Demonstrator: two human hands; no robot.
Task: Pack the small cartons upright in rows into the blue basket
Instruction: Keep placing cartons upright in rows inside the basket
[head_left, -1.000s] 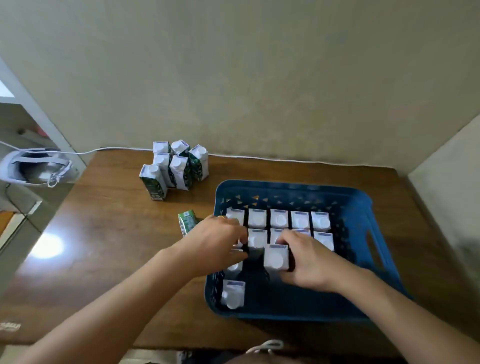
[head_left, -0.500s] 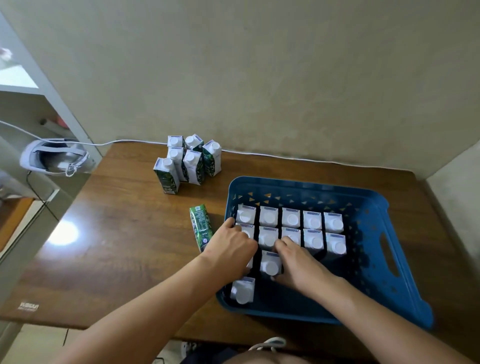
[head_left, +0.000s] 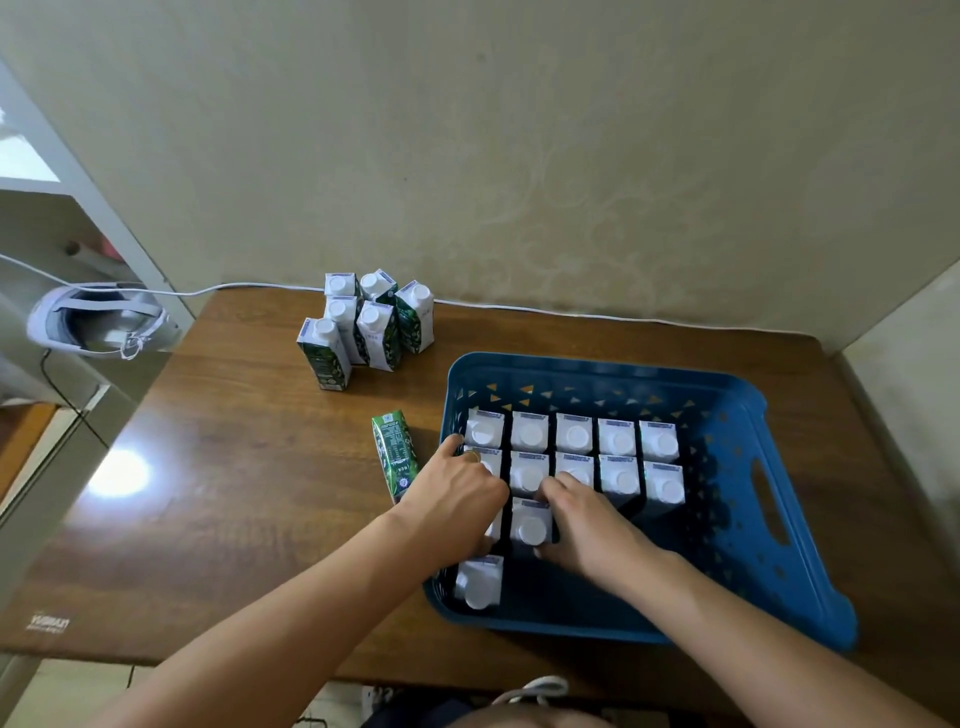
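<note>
The blue basket sits on the wooden table at the right. Two rows of small white-topped cartons stand upright at its far side. In the third row stands a carton; my right hand grips it from the right. My left hand covers another carton at the basket's left wall and holds it. One more carton stands alone in the near left corner. A green carton lies on its side on the table, just left of the basket.
Several upright cartons are grouped at the back of the table near the wall. A white cable runs along the wall. A white headset hangs off the left. The basket's right half is bare.
My right hand has pushed its carton back against the second row. The left hand stayed on its carton. The camera view shifted, so the basket sits further right.
</note>
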